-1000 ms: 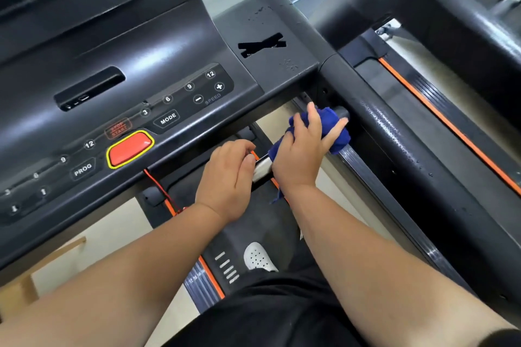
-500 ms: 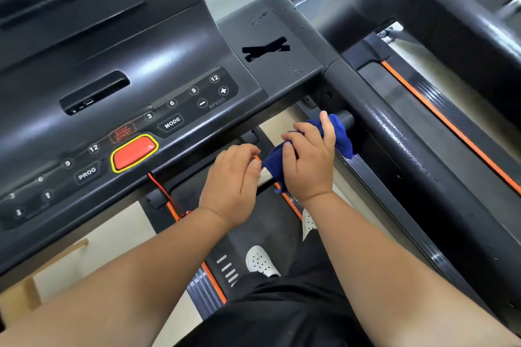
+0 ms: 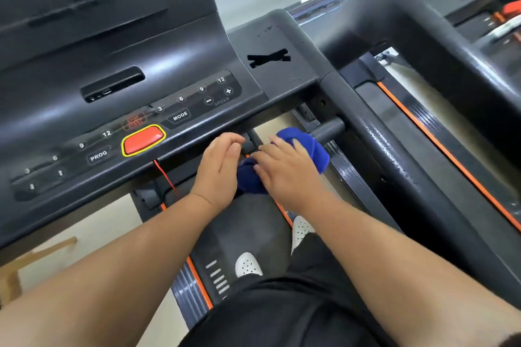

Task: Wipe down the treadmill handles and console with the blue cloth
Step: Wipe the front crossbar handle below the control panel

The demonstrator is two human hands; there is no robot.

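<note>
The blue cloth (image 3: 308, 145) is draped over the short black handle bar (image 3: 329, 128) that sticks out from the right side rail, just below the console (image 3: 174, 65). My right hand (image 3: 287, 170) lies on top of the cloth with fingers stretched out and presses it onto the bar. A bunched end of the cloth shows between my two hands. My left hand (image 3: 222, 166) is right beside it, loosely open with the palm turned toward the cloth, and grips nothing.
The console carries a red button (image 3: 143, 139), with a thin red cord (image 3: 165, 175) hanging below. The thick black right rail (image 3: 394, 155) runs beside my right arm. A second treadmill (image 3: 451, 36) stands at right. My white shoes (image 3: 248, 263) are on the belt.
My left hand has let go of the bar and opened. My right hand has slid left along the bar with the cloth, which now bunches between both hands.
</note>
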